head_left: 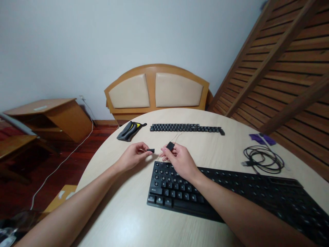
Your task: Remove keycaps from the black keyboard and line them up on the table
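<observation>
My left hand [132, 157] pinches a black keycap [151, 150] between thumb and fingertips, in front of the keyboard's upper left corner. Close by on its right, my right hand [183, 160] is closed on a small black rectangular piece [170, 146]. Thin wire [177, 136] sticks out around these fingers; how it joins the piece I cannot tell. Under my right hand and forearm lies a black keyboard [190, 207], its upper rows bare of caps and several lower-left keys still capped. Loose keycaps [174, 128] stand in rows beyond my hands.
A grey, black and yellow cloth item [130, 131] lies at the table's far left. To the right are a coiled black USB cable [264, 159] and a purple cloth [262, 139]. The round table [115, 212] has a curved edge; a headboard [177, 90] stands behind.
</observation>
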`<state>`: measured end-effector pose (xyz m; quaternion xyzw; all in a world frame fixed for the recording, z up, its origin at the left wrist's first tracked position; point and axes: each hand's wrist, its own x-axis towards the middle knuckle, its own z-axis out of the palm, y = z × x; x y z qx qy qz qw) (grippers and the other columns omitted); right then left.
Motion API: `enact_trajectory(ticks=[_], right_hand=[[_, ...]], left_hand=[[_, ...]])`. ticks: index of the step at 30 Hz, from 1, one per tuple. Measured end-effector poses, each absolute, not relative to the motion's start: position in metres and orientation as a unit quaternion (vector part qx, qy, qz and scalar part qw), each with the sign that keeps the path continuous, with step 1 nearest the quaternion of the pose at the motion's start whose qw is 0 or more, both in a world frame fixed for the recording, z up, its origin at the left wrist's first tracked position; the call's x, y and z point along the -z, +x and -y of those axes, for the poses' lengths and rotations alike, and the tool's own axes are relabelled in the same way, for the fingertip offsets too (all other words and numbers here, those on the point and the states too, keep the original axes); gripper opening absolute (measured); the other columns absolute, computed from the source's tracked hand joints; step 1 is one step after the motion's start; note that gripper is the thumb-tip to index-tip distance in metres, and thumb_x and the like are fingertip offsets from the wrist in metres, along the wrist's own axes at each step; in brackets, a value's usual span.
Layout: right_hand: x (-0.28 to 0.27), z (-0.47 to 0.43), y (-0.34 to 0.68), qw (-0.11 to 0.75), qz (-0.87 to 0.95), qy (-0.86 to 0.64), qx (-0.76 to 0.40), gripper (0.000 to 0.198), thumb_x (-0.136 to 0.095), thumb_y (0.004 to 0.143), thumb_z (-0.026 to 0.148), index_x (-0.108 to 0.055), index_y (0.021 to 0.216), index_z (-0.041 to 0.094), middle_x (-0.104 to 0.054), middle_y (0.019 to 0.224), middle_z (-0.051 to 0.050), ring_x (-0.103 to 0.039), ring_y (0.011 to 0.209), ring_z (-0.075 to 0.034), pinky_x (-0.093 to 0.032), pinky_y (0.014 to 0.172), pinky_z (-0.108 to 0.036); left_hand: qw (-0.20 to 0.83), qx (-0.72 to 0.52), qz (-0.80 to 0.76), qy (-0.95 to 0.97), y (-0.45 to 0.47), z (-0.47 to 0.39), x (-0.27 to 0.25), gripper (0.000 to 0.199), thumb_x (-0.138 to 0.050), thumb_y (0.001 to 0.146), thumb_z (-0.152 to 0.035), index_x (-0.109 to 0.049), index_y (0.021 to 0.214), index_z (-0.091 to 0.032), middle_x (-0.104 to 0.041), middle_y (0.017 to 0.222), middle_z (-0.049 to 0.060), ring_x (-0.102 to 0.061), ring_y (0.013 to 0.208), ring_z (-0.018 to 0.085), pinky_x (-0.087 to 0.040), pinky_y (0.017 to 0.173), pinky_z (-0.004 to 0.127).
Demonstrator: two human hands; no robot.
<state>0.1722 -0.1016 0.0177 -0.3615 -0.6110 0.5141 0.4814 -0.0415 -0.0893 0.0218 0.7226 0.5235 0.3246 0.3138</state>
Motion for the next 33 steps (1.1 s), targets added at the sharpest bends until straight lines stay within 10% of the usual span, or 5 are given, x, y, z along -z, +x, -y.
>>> enact_trajectory(ticks=[6,33], right_hand=[[-0.017,0.103,0.172,0.466,0.623,-0.362,-0.513,0.030,-0.062,0.088,0.045,-0.063,0.085,0.015,-0.072,0.081,-0.008,-0.067,0.067,-0.016,-0.057,0.067,-0.032],[-0.027,0.109,0.172,0.408,0.620,-0.390,-0.545,0.013,-0.059,0.091,0.025,-0.063,0.084,0.014,-0.073,0.079,-0.006,-0.065,0.062,-0.012,-0.054,0.064,-0.026]], left_hand=[[0.238,-0.355,-0.531,0.732,-0.045,0.022,-0.018,0.037,-0.069,0.077,-0.041,-0.061,0.104,-0.016,-0.069,0.079,0.003,-0.066,0.071,0.019,-0.051,0.065,0.029],[0.073,-0.341,-0.580,0.736,-0.056,-0.025,0.019,0.036,-0.054,0.088,-0.038,-0.069,0.108,-0.012,-0.075,0.095,0.012,-0.069,0.084,0.025,-0.051,0.077,0.033]])
